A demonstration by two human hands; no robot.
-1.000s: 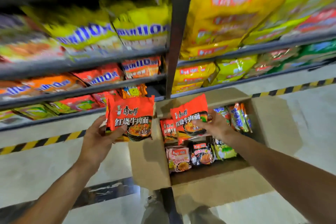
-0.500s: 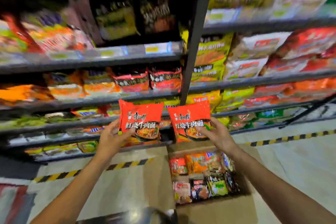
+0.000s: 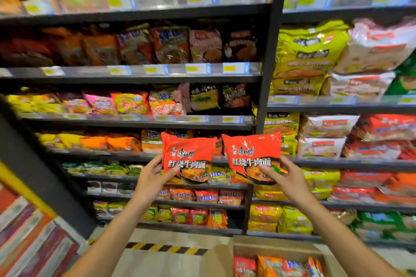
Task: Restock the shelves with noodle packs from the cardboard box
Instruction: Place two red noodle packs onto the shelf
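While raised before shelves (image 3: 144, 78), both hands grip packs, left hand (image 3: 153, 179) red pack (image 3: 188, 157), right hand (image 3: 287, 179) twin pack (image 3: 252, 156)

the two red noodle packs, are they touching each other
Apart: the head view shows a shelf-filled gap between the left red noodle pack and the right red noodle pack.

Two glossy red plastic noodle packs, one (image 3: 188, 157) beside the other (image 3: 252, 156), carry white and black lettering. Below the grips, a yellow-and-black striped floor tape (image 3: 166, 248) borders the brown cardboard box (image 3: 276, 248).
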